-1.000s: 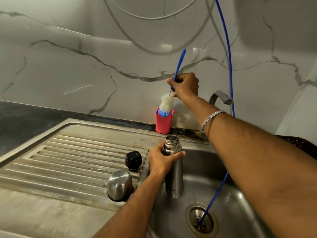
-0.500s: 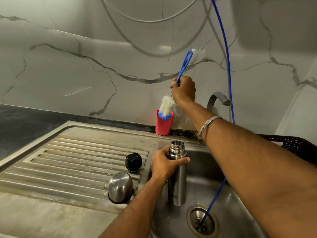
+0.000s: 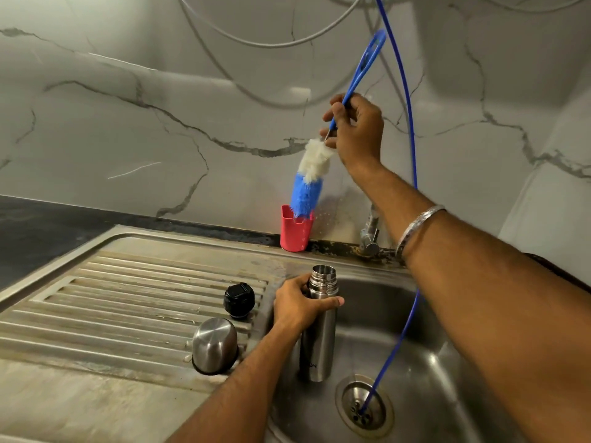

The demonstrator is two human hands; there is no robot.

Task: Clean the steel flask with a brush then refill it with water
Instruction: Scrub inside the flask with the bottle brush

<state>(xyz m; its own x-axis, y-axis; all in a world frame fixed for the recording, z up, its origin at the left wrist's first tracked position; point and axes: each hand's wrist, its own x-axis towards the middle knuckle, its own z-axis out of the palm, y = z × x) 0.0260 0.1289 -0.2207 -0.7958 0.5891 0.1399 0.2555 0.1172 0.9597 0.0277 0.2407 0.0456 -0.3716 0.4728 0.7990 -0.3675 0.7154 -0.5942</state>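
right forearm hides part of the sink rim. right hand, upper centre, fingers gripping the brush handle; brush tilted, bristle tip at the red cup mouth. left hand fingers wrap the steel flask, upright in the basin, mouth open upward; black stopper and steel cap lie left.

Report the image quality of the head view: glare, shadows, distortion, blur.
Head view: sharp on the whole, with no marked motion blur on the brush or either hand; wide-angle bowing curves the sink rim and drainboard ribs; soft glare patch on the marble wall; highlights streak the steel flask and steel cup; cable shadows cross the wall.
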